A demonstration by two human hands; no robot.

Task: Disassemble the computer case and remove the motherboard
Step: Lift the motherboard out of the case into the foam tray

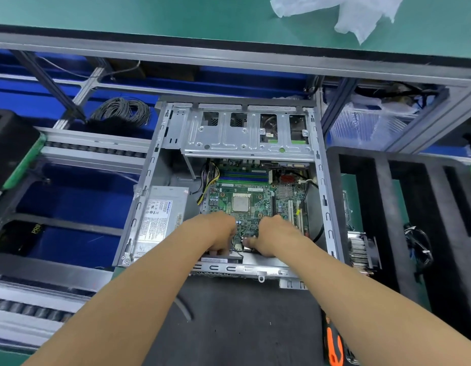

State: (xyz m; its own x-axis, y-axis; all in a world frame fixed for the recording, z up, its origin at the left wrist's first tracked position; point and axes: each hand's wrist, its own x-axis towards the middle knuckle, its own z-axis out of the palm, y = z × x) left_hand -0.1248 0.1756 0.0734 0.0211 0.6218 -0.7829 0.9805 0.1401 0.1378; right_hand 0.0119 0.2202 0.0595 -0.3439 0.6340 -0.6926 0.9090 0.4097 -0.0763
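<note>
An open grey computer case lies on its side on a dark mat. Inside it sits the green motherboard with a bare square CPU at its middle. A silver power supply fills the case's left side, and a metal drive cage spans the far end. My left hand and my right hand reach into the case at the board's near edge. Both have fingers curled down around the near edge by the rear ports. What the fingertips hold is hidden.
A heatsink with fan lies right of the case beside black foam trays. An orange-and-black screwdriver lies at the lower right. Roller conveyor rails run at the left. White plastic wrap lies on the green bench above.
</note>
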